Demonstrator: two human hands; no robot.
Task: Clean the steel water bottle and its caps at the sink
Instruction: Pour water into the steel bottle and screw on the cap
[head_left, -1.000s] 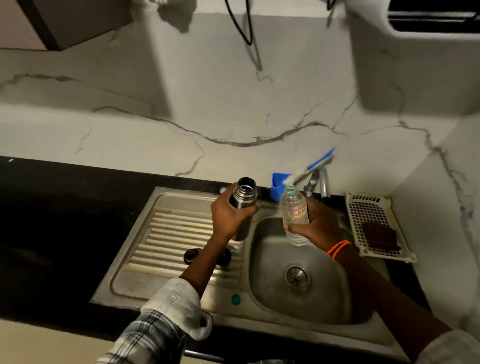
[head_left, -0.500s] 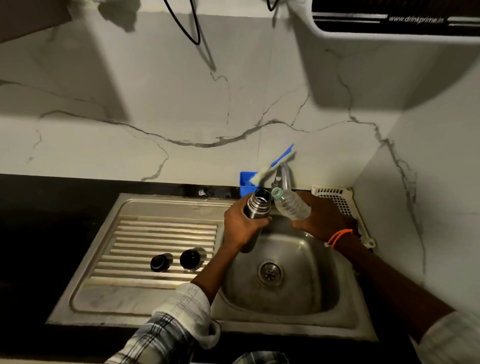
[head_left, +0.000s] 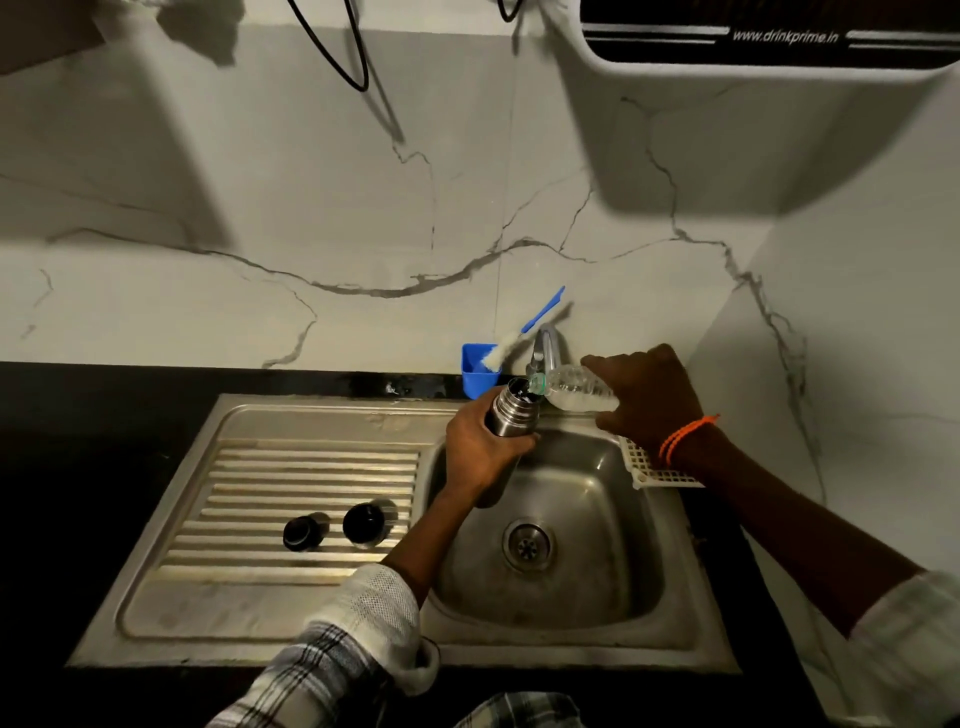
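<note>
My left hand (head_left: 478, 452) grips the steel water bottle (head_left: 511, 413) over the sink basin (head_left: 587, 519), its open mouth tilted up and to the right. My right hand (head_left: 641, 397) holds a clear plastic bottle (head_left: 576, 393) tipped almost flat, with its neck at the steel bottle's mouth. Two black caps (head_left: 305, 531) (head_left: 364, 523) lie side by side on the ribbed drainboard (head_left: 260, 478) to the left of the basin.
A tap (head_left: 544, 345) stands behind the bottles. A blue cup (head_left: 477, 374) holding a blue-handled bottle brush (head_left: 519, 332) sits at the wall. A white plastic tray (head_left: 649, 470) lies under my right wrist. Black counter surrounds the sink; a water purifier (head_left: 769, 36) hangs above.
My right hand has tipped the plastic bottle further down to the steel bottle's mouth. Both hands have moved slightly toward the tap.
</note>
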